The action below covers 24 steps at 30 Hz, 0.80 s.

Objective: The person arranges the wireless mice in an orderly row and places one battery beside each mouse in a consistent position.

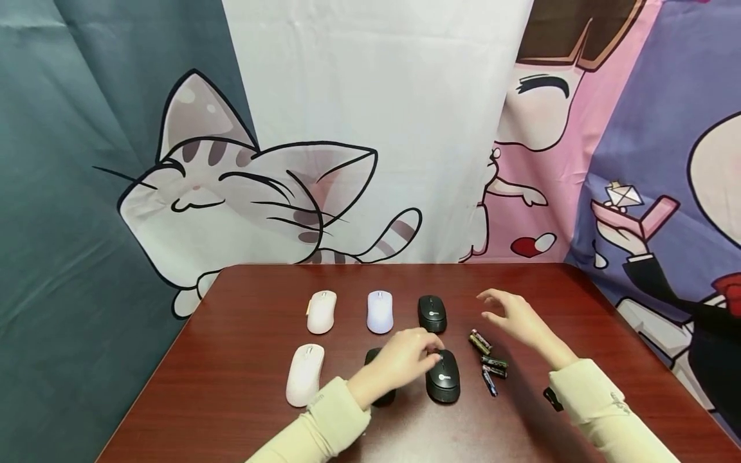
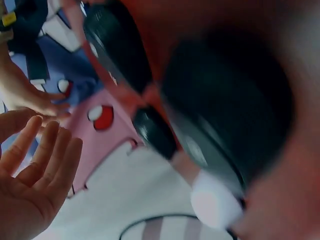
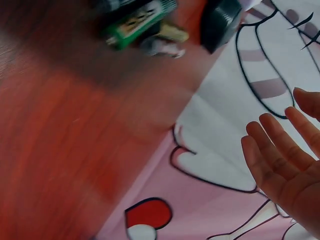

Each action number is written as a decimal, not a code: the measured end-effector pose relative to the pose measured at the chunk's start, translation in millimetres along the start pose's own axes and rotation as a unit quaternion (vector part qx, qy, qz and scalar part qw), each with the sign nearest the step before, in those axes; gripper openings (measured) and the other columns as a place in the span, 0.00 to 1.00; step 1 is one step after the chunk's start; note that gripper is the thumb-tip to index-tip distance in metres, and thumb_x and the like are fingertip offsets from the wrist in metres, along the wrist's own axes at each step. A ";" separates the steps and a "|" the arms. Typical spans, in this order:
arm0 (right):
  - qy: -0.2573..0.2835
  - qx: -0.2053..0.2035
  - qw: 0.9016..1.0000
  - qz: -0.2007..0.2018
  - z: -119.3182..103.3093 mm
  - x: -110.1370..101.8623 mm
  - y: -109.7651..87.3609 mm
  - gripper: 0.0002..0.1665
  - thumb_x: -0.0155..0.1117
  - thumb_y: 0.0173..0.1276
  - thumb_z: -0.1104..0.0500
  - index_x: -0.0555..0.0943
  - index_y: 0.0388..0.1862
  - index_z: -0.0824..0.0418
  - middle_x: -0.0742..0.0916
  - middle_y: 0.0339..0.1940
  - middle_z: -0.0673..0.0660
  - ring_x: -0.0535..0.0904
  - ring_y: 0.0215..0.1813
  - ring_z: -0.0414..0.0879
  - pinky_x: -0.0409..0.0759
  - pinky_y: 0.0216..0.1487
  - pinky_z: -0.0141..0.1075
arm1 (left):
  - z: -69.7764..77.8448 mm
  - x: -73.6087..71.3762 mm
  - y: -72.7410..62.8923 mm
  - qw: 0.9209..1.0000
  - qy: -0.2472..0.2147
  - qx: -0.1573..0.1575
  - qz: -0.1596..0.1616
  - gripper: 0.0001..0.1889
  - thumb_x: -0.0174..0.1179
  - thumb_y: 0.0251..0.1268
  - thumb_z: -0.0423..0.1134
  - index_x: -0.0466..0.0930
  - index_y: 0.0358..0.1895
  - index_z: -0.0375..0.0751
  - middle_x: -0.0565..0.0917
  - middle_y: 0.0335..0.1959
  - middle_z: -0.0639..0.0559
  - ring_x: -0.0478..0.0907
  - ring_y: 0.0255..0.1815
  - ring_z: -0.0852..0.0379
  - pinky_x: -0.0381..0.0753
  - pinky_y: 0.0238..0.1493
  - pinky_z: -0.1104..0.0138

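Note:
My left hand (image 1: 399,360) hovers over the front row of mice, its fingers loosely bent and nothing in them. Beneath its wrist a black mouse (image 1: 384,399) is mostly hidden. Just beyond the fingertips lies another black mouse (image 1: 442,379); whether they touch is unclear in the head view, but the left wrist view shows the palm (image 2: 32,195) apart from any mouse. Farther right, my right hand (image 1: 521,321) is raised with relaxed fingers and holds nothing. Several batteries (image 1: 494,363) lie in a loose group below and left of it.
In the back row are a white mouse (image 1: 321,312), a pale lavender mouse (image 1: 379,312) and a black mouse (image 1: 432,313). A second white mouse (image 1: 305,375) lies front left. Beside the right sleeve is a small black object (image 1: 552,399). A printed curtain (image 1: 370,96) hangs behind the table.

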State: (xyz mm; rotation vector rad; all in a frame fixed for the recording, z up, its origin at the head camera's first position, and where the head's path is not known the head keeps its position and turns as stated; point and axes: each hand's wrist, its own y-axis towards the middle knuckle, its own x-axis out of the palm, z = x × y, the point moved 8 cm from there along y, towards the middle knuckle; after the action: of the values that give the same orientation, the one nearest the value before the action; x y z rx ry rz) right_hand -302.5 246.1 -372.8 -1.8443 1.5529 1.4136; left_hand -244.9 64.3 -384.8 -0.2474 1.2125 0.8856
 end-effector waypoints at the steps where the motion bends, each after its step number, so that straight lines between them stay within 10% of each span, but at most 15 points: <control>1: -0.002 0.002 1.000 0.002 3.2 -0.7 -1.6 0.15 0.65 0.58 0.68 0.78 0.46 0.66 0.87 0.39 0.62 0.83 0.43 0.58 0.79 0.44 0.52 | 5.5 4.5 0.9 1.000 0.006 0.004 -0.001 0.08 0.61 0.61 0.40 0.83 0.43 0.47 0.84 0.35 0.56 0.79 0.35 0.66 0.73 0.36 0.77; 15: -0.031 0.024 0.999 0.021 37.6 -12.4 -18.1 0.15 0.67 0.54 0.71 0.79 0.42 0.66 0.86 0.31 0.58 0.82 0.34 0.53 0.78 0.36 0.41 | 67.8 52.9 17.9 0.994 0.087 0.059 -0.005 0.08 0.64 0.57 0.45 0.84 0.41 0.58 0.79 0.34 0.62 0.73 0.29 0.70 0.66 0.29 0.80; 24: -0.011 0.008 1.000 0.009 57.1 -13.9 -14.9 0.16 0.60 0.56 0.77 0.78 0.44 0.68 0.86 0.36 0.64 0.83 0.39 0.58 0.81 0.37 0.39 | 79.3 79.2 33.6 0.994 0.098 0.043 -0.022 0.09 0.63 0.57 0.50 0.83 0.42 0.64 0.79 0.36 0.67 0.74 0.36 0.71 0.69 0.32 0.80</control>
State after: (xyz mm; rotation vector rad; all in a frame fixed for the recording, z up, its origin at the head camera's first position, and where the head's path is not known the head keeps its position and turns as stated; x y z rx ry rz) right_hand -314.2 302.5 -391.3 -1.8056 1.5682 1.4207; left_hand -206.7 170.4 -416.1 -0.2953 1.4196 0.7819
